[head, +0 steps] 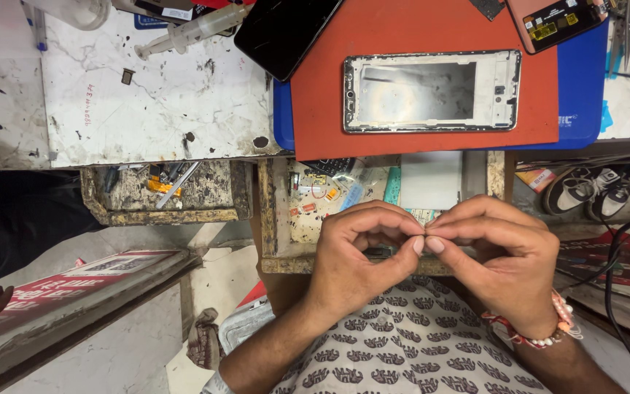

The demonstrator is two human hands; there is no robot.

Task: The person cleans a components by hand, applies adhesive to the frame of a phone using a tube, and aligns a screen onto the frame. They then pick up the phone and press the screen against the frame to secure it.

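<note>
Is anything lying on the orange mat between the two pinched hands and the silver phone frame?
Nothing visible does. The left hand and right hand meet fingertip to fingertip over an open wooden drawer; the silver phone frame lies alone on the orange mat.

Person, head view: both forearms bare, no sleeves showing. Left hand (359, 252) without rings or bands. Right hand (501, 255) with a beaded bracelet (548, 332) at the wrist, white and pink beads, plus a red thread. Lap covered by white cloth (410, 350) printed with repeating small dark motifs.
</note>
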